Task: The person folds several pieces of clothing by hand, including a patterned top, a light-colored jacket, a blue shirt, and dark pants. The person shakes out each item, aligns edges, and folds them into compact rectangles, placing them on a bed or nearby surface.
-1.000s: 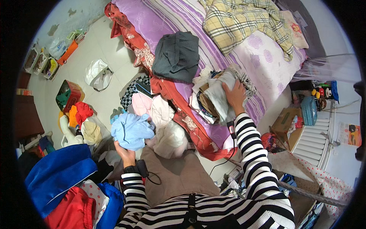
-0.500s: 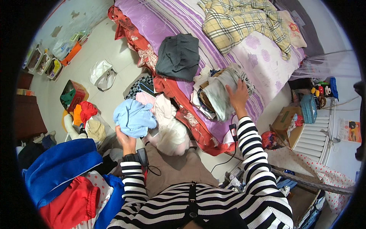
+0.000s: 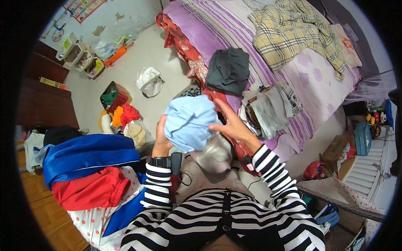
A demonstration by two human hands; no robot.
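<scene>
Head camera's peering down through its fisheye, close above the striped top (image 3: 201, 215), facing out across bed (image 3: 310, 79) and tiled floor (image 3: 136, 54).

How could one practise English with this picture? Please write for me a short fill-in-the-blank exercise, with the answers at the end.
1. The left hand holds a cloth that is light ____ in colour.
2. The sleeves have stripes of black and ____.
3. The white bag lies on the tiled ____.
4. The red trunk-like garment lies nearer to the ____ hand.

Missing words: blue; white; floor; left.
</scene>
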